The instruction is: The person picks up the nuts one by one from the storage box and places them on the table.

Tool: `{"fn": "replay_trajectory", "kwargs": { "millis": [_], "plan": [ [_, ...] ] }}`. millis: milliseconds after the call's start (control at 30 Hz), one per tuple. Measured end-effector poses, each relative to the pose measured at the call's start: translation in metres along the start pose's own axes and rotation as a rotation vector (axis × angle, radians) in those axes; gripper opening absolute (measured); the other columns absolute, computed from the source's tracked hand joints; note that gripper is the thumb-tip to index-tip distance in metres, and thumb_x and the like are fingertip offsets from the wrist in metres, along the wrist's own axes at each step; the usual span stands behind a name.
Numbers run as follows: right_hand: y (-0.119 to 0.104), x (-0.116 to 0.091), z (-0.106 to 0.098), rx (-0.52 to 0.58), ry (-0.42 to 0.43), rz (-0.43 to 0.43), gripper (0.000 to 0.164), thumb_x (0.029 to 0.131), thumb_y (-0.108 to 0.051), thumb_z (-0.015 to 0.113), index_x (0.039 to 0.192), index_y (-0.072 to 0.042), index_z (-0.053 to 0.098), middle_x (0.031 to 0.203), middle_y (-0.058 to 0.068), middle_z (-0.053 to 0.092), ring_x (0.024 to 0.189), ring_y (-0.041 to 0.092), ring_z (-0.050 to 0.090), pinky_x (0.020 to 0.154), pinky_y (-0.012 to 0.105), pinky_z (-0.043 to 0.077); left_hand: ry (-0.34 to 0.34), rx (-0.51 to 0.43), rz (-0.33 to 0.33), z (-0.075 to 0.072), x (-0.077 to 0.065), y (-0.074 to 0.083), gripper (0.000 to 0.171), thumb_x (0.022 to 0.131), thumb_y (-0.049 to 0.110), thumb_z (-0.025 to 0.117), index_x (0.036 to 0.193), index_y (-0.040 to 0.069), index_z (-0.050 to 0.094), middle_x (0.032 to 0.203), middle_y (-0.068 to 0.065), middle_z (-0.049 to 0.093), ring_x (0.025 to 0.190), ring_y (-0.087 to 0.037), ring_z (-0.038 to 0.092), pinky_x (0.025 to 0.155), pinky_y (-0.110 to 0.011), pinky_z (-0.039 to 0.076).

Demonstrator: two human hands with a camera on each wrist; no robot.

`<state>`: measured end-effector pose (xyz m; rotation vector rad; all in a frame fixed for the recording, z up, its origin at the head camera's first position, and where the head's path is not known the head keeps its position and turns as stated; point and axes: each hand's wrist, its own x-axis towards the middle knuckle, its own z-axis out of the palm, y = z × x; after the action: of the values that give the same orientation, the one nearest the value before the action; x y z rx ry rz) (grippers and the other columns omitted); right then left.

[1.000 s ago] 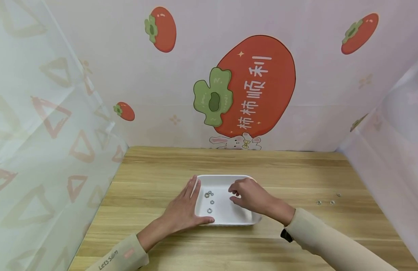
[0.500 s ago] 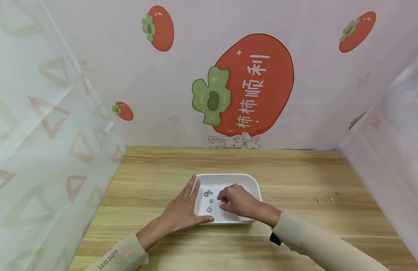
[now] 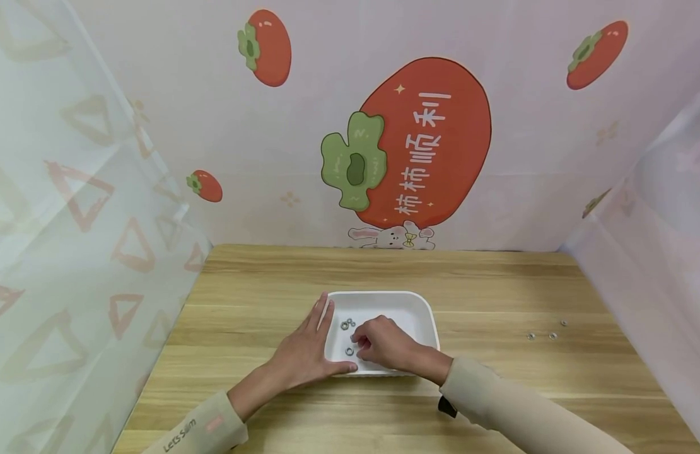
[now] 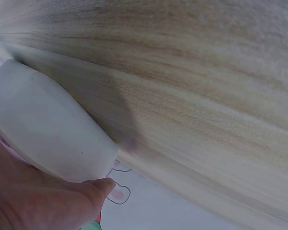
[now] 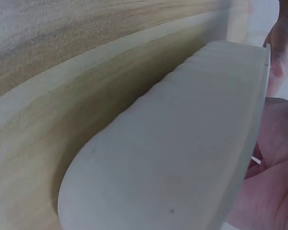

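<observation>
A white rectangular tray (image 3: 403,301) sits on the wooden table. My left hand (image 3: 301,355) lies spread along its left end, fingers straight toward the far corner, thumb on the near rim. The left wrist view shows that thumb (image 4: 93,189) against the tray's outer wall. Inside the tray, small ring-shaped metal nuts lie near the left side: a cluster (image 3: 345,325) toward the back and another nut (image 3: 349,351) nearer the front. My right hand (image 3: 384,343) is inside the tray, fingers bent, index fingertip right at a small nut (image 3: 352,338), thumb apart from it.
Several things bound the space: a printed backdrop (image 3: 259,221) behind the table and hanging sheets on both sides. On the table to the right lie three small metal nuts, one of them a nearer nut (image 3: 552,336). The tray wall (image 5: 168,139) stands beside my right wrist.
My right hand has moved left and slightly down across the tray, from its right part to the nuts at the left. The left hand has kept its place on the tray.
</observation>
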<state>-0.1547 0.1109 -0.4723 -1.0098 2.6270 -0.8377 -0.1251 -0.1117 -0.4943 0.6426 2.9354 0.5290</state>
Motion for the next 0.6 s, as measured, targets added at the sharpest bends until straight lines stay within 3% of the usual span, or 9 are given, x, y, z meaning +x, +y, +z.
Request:
{"fn": "replay_trajectory", "kwargs": {
  "millis": [367,600],
  "plan": [
    [-0.001,0.005,0.011,-0.061,-0.012,-0.024,0.009,0.083,0.001,0.084,0.087,-0.007,0.08,0.07,-0.003,0.067,0.063,0.002,0.046,0.06,0.019,0.04,-0.007,0.005,0.008,-0.002,-0.001,0.0,0.133,0.081,0.085,0.067,0.169,0.001,0.013,0.178,-0.017,0.003,0.159,-0.039,0.027,0.109,-0.053,0.052],
    [-0.001,0.009,0.017,-0.128,0.008,-0.025,0.015,0.081,-0.001,0.084,0.076,-0.012,0.075,0.061,-0.012,0.05,0.06,0.003,0.04,0.056,0.019,0.033,0.001,0.007,0.017,-0.001,0.0,-0.001,0.133,0.081,0.085,0.066,0.169,0.0,0.014,0.178,-0.018,0.004,0.158,-0.04,0.029,0.11,-0.053,0.051]
  ]
}}
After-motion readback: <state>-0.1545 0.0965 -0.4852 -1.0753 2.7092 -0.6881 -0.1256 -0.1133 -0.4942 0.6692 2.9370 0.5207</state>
